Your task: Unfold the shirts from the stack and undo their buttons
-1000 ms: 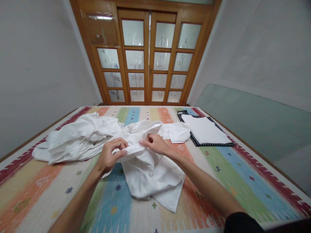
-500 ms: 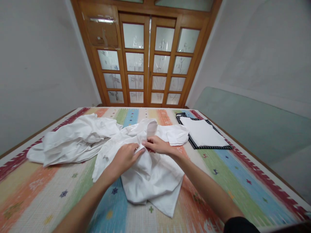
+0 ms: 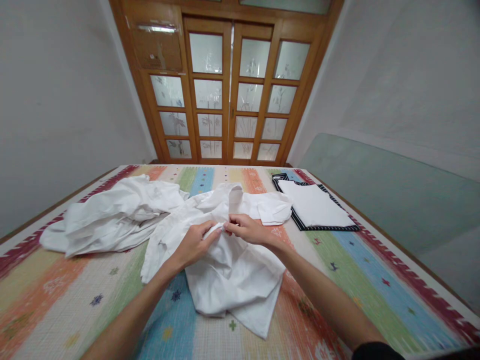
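Observation:
A white shirt [image 3: 232, 280] lies loosely spread in front of me, its collar [image 3: 235, 197] standing up at the far side and one sleeve [image 3: 272, 206] reaching right. My left hand [image 3: 197, 244] pinches the shirt's fabric near its front, below the collar. Close beside it, my right hand [image 3: 243, 229] is closed with thumb and fingertips on the same bit of cloth. Whether a button sits between the fingertips is too small to tell. The fabric bunches and rises a little where both hands meet.
A crumpled heap of white cloth [image 3: 116, 215] lies to the left, touching the shirt. At the right is a folded white garment with black striped edging [image 3: 317, 205]. Everything rests on a striped patterned cover [image 3: 337, 280]. Wooden glass-paned doors [image 3: 228, 95] stand beyond.
Both hands have stayed on the shirt front with only small finger movements. The right fingertips have shifted slightly right, and the pinched cloth has moved a little.

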A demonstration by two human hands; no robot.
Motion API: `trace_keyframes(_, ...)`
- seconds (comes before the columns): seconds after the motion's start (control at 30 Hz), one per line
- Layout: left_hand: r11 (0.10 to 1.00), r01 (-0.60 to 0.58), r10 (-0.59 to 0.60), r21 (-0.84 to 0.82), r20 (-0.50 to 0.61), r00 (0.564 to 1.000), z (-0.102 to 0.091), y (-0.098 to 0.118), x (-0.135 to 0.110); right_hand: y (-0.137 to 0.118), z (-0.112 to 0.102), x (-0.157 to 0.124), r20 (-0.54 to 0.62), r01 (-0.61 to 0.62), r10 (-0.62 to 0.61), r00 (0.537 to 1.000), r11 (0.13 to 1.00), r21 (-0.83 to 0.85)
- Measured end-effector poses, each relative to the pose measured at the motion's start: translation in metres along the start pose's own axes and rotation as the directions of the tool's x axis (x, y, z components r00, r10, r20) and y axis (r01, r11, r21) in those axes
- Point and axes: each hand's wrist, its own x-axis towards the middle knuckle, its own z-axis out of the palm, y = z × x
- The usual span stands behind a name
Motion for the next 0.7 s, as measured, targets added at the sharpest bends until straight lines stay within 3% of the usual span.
trace_keyframes(0.27,0.997,0.015,-0.006,0.075,-0.113,0.994,0.008,-0.004,0.002,0.009,0.004,0.004,-0.091,0.069,-0.078,0.993,0.993,-0.097)
trace_keyframes(0.43,0.999,-0.019,0.021,0.038,-0.063,0.998,0.008,-0.009,0.002,0.014,0.009,0.002,-0.091,0.116,-0.134,0.987,0.976,-0.184)
trace_keyframes(0.6,0.997,-0.034,0.038,0.076,-0.053,0.998,0.006,-0.007,0.001,0.013,0.012,0.001,-0.057,0.191,-0.247,0.967,0.857,-0.479)
trace_keyframes(0.7,0.996,-0.037,0.040,0.075,-0.046,0.998,0.004,-0.003,-0.001,0.013,0.006,0.003,-0.061,0.138,-0.232,0.971,0.751,-0.646)
